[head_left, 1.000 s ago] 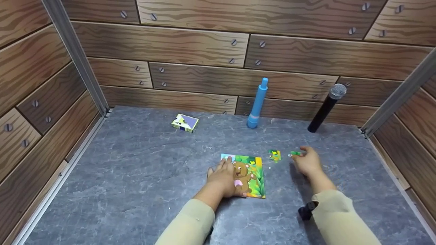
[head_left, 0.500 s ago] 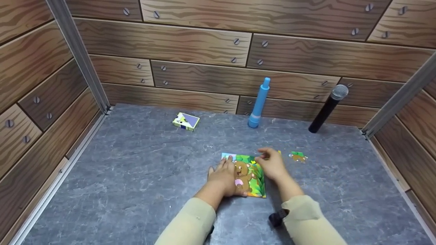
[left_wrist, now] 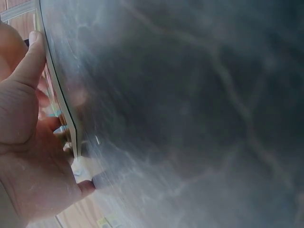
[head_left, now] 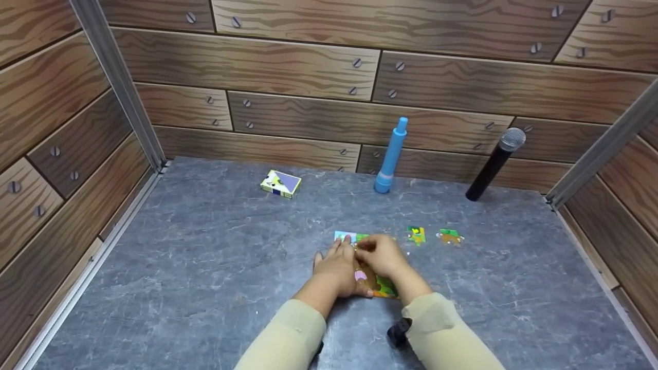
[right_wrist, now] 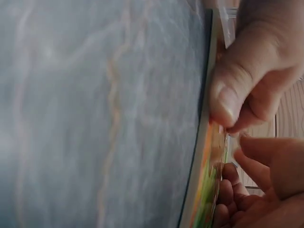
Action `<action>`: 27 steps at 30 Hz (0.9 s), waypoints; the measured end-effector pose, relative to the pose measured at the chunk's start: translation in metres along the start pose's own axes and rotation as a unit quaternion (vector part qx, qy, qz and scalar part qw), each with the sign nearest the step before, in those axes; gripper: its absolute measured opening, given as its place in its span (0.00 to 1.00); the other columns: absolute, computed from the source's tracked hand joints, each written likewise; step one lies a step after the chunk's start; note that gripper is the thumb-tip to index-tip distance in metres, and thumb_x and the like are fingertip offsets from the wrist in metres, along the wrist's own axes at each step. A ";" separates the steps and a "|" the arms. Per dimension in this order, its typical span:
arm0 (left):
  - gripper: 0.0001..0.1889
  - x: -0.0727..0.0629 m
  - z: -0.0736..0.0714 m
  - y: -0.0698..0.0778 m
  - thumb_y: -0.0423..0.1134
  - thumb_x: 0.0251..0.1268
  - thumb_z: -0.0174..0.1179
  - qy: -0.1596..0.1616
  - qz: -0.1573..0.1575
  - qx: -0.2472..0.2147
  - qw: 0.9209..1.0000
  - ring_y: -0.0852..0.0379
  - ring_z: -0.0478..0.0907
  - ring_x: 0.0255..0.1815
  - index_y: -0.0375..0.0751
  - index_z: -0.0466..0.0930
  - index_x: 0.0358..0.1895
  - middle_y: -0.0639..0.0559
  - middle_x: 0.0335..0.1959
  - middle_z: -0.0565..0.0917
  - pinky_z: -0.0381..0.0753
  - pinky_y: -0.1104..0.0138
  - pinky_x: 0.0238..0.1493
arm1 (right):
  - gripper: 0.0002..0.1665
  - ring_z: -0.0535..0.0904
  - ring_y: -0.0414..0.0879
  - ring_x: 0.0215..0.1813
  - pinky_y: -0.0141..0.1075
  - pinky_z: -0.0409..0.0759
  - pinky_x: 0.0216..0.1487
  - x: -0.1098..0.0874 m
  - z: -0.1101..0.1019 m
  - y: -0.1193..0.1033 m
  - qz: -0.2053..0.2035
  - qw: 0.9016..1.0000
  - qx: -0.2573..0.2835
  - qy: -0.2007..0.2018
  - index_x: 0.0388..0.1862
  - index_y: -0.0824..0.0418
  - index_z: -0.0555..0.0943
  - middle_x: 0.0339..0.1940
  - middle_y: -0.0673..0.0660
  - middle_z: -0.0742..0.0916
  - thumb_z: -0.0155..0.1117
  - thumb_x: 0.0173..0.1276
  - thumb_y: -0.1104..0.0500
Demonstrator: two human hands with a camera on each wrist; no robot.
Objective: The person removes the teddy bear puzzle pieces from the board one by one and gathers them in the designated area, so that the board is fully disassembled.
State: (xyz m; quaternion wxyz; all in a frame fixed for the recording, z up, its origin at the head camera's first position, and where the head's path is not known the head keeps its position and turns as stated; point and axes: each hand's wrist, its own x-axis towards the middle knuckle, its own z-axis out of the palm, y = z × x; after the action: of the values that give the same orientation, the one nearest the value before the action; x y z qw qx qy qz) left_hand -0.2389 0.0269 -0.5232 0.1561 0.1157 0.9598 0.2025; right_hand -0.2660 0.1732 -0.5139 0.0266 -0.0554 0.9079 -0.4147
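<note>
My left hand [head_left: 334, 270] rests on the left part of a bear jigsaw puzzle [head_left: 380, 292], fingers spread and thumb along its near edge. In the left wrist view the left thumb [left_wrist: 32, 64] lies over the puzzle's edge. My right hand [head_left: 383, 255] is bent over the upper middle of the puzzle, beside the left fingers; I cannot tell whether its fingertips hold a piece. The right wrist view shows this right hand [right_wrist: 273, 178] with its fingers curled. A green-and-yellow puzzle piece [head_left: 416, 235] and a green-and-brown piece [head_left: 450, 236] lie to the right.
Farther back are a small patterned box [head_left: 281, 184], an upright light-blue tube [head_left: 389, 159] and a black microphone [head_left: 491, 167]. Wood-patterned walls [head_left: 298, 113] enclose the grey marbled table [head_left: 205, 246] at the back and sides.
My right hand has left the green-and-brown piece and moved left, past the puzzle's upper right corner, to its upper middle. That piece lies on the table. My left hand stays put.
</note>
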 end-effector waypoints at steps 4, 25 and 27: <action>0.70 0.000 -0.001 0.002 0.70 0.48 0.79 0.005 0.001 0.003 1.000 0.50 0.43 0.88 0.42 0.47 0.87 0.50 0.89 0.47 0.48 0.37 0.81 | 0.11 0.87 0.54 0.53 0.51 0.84 0.58 -0.001 0.003 0.000 0.000 1.000 -0.020 -0.015 0.49 0.67 0.91 0.47 0.60 0.92 0.75 0.70 0.62; 0.61 -0.004 -0.030 -0.015 0.48 0.45 0.87 0.053 0.002 -0.079 0.995 0.37 0.58 0.81 0.34 0.61 0.82 0.40 0.84 0.61 0.57 0.38 0.77 | 0.10 0.85 0.48 0.44 0.44 0.86 0.49 0.004 0.005 -0.002 0.050 0.999 0.014 -0.008 0.45 0.66 0.91 0.39 0.56 0.91 0.77 0.64 0.68; 0.62 -0.003 -0.030 -0.015 0.50 0.43 0.88 0.053 -0.002 -0.071 0.996 0.38 0.59 0.81 0.34 0.61 0.82 0.42 0.84 0.62 0.58 0.39 0.77 | 0.10 0.86 0.49 0.45 0.44 0.86 0.49 0.003 0.006 -0.002 0.059 0.998 0.019 -0.010 0.46 0.66 0.91 0.40 0.56 0.91 0.77 0.65 0.68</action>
State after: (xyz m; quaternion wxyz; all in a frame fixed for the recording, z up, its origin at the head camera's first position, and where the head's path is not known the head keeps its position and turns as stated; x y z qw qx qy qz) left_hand -0.2492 0.0022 -0.5032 0.1134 0.0920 0.9501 0.2756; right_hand -0.2684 0.1674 -0.5161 0.0617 -0.0053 0.9013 -0.4287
